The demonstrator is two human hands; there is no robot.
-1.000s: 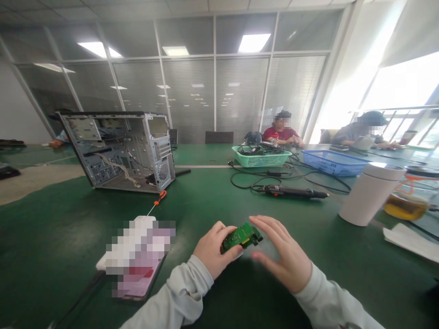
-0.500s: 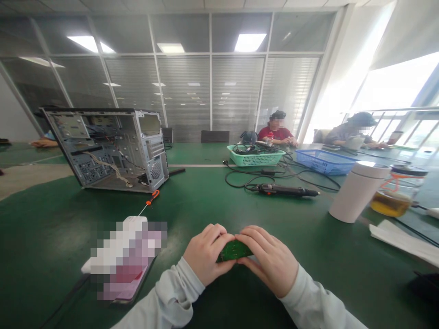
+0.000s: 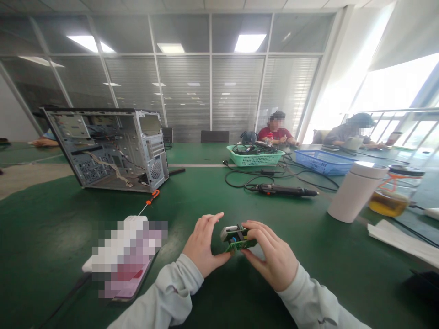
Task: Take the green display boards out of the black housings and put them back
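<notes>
My right hand [image 3: 273, 257] grips a small green circuit board [image 3: 243, 244] by its right end, fingers above and thumb below. Its component side shows a silvery metal block, dark parts and a small blue part. My left hand [image 3: 201, 246] is open at the board's left, fingers raised and spread from the thumb. That thumb's tip is at the board's lower left corner; whether it touches is hard to tell. Both hands are just above the green table [image 3: 192, 201].
An open computer case [image 3: 143, 151] stands at the left. Nearer are an orange-handled tool [image 3: 155, 195] and a blurred phone-like item [image 3: 128, 283]. A corded electric screwdriver [image 3: 288, 190], green basket [image 3: 255, 158], blue basket [image 3: 322, 162], white cup [image 3: 356, 194] and tea jar [image 3: 394, 192] are beyond and right. People sit behind.
The circuit board has been turned so its component side shows instead of its flat green face. My left fingers have let go and opened; my right hand still holds it.
</notes>
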